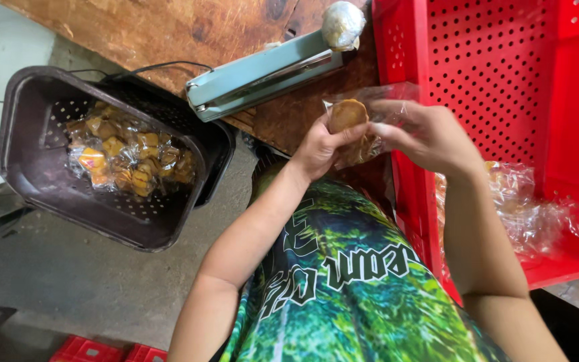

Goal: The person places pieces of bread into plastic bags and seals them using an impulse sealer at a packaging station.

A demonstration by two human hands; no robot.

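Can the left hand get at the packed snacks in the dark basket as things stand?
Probably yes, once free. The dark basket is open-topped on the left hand's side with nothing over the packed snacks, but that hand's fingers now grip a clear bag with a round cake.

Colours only: crate [504, 80] bright red w/ grid of small holes. Basket [28, 127] dark brown, perforated too. Packed snacks [129, 157] golden-yellow/orange in clear wrap. Round biscuit [347, 114] tan-brown, bag [397, 97] transparent. Sealer [263, 74] pale grey-green (knob wrapped in clear plastic). Tabletop [169, 30] reddish-brown wood grain. Shirt [343, 281] green forest print, white lettering.
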